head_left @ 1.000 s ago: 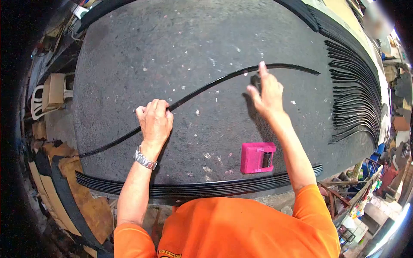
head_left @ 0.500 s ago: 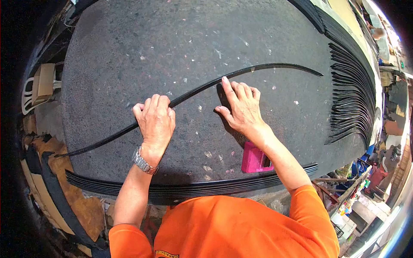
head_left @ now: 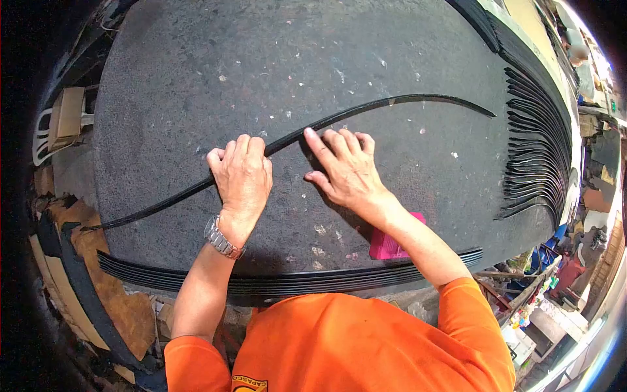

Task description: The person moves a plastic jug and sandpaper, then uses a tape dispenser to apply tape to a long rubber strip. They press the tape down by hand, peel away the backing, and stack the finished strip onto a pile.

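A long, thin black strip (head_left: 366, 107) curves across the dark speckled tabletop (head_left: 215, 59), its left end reaching past the table's edge. My left hand (head_left: 242, 171), with a metal watch on the wrist, is closed over the strip left of its middle. My right hand (head_left: 344, 164) has its index fingertip against the strip's near edge, thumb apart and the other fingers loosely bent. Partly covered by my right forearm, a bright pink box-like object (head_left: 386, 244) lies on the table.
Several similar black strips (head_left: 287, 282) lie side by side along the near edge. More dark strips (head_left: 532, 150) are fanned out at the right edge. A white chair with a cardboard box (head_left: 67, 116) stands at the left; brown sheet scraps (head_left: 124, 307) lie below it.
My right hand has slid left along the strip, closer to my left hand, its fingertip still at the strip's edge. My left hand stays closed over the strip, nearly in place.
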{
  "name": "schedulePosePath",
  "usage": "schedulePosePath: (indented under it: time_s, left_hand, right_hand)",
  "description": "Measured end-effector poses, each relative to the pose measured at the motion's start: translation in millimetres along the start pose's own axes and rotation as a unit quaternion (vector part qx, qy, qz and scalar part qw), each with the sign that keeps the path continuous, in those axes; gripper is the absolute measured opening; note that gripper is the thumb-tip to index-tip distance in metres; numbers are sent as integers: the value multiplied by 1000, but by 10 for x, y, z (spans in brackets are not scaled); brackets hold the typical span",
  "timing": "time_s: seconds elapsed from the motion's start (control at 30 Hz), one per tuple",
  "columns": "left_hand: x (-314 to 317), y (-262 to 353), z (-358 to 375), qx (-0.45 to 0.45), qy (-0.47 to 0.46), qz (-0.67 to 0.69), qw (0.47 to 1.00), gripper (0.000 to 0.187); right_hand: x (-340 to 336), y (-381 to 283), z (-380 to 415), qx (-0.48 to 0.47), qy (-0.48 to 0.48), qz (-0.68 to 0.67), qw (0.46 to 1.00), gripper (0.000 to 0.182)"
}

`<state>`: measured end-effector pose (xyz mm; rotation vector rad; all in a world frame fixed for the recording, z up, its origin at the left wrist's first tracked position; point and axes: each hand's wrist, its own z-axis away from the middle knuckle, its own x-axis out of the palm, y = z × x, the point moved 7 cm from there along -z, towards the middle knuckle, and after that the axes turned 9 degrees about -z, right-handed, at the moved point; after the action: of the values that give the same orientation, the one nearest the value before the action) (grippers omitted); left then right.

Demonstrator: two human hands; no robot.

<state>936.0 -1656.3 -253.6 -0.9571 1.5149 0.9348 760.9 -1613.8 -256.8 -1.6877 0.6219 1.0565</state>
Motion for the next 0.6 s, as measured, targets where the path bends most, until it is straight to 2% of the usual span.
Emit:
schedulePosePath:
  time_s: [0.17, 0.6]
  left_hand:
    - [0, 1, 1, 1, 0, 6, 1000, 20]
    - [-14, 27, 4, 11, 14, 0, 1000, 19]
  right_hand:
    - [17, -67, -6, -4, 10, -1, 1000, 78]
    - [-289, 487, 166, 74, 54, 85, 992, 79]
